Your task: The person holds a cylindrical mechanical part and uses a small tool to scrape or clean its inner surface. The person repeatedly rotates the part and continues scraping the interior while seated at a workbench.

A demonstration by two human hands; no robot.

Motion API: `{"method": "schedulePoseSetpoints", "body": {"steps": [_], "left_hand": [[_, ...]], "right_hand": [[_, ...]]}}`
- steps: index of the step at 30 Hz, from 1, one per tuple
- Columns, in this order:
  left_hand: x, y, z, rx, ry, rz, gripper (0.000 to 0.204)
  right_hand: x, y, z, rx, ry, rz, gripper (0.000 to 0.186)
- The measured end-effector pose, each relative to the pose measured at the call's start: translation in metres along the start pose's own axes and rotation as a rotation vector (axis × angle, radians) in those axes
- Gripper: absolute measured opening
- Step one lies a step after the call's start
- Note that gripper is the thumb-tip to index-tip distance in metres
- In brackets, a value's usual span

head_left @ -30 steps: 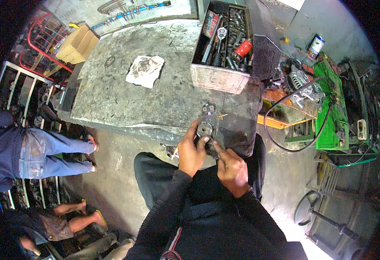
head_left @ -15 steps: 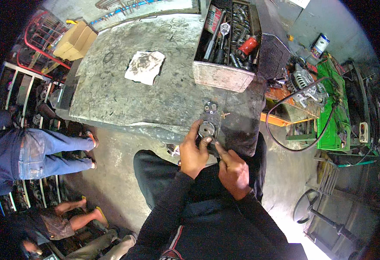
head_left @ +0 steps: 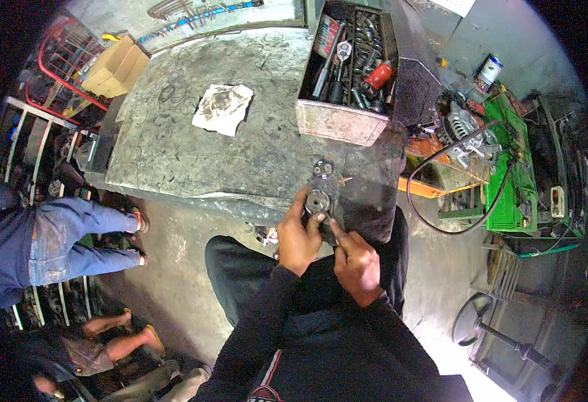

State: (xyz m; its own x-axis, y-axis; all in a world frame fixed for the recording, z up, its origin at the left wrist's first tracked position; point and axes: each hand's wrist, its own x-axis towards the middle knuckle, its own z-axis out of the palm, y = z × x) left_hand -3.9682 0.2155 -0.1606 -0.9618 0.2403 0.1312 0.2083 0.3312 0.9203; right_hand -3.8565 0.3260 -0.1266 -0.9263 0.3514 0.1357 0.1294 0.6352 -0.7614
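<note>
The left hand (head_left: pixel 297 241) clamps the round metal part (head_left: pixel 319 200) at the workbench's (head_left: pixel 166 151) front edge; a steady pinch should serve best. The right hand (head_left: pixel 357 263) works close beside its rim; whether it grips anything, I cannot tell.

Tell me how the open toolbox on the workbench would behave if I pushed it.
The toolbox would probably feel heavy and resist a push, since it's packed with metal sockets and a ratchet. Its broad, boxy shape makes tipping seem unlikely. The red cylinder lies loosely among other pieces, so it might shift or rattle.
</note>
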Motion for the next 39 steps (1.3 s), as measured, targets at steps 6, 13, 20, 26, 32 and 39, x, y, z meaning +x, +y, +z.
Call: {"method": "schedulePoseSetpoints", "body": {"steps": [6,13,20,26,32,39], "left_hand": [[-0.006,-0.005,0.0,0.062,-0.012,-0.023,0.059],[-0.005,-0.003,-0.004,0.049,-0.011,-0.021,0.059],[-0.006,0.009,-0.006,0.071,-0.029,-0.054,0.057],[-0.003,0.009,-0.008,0.06,-0.042,-0.025,0.057],[-0.006,0.005,-0.004,0.103,-0.025,0.011,0.058],[-0.009,0.004,-0.004,0.069,-0.016,0.0,0.057]], "right_hand": [[-0.002,-0.001,0.005,-0.081,0.028,-0.035,0.057],[-0.003,-0.002,0.003,-0.072,0.017,-0.056,0.058],[-0.003,0.001,-0.003,-0.039,-0.03,0.001,0.056],[0.022,0.008,0.008,-0.031,0.031,-0.11,0.059],[0.019,0.015,0.002,-0.079,-0.059,-0.073,0.057],[0.02,0.016,0.0,-0.033,-0.077,-0.063,0.054]]}}
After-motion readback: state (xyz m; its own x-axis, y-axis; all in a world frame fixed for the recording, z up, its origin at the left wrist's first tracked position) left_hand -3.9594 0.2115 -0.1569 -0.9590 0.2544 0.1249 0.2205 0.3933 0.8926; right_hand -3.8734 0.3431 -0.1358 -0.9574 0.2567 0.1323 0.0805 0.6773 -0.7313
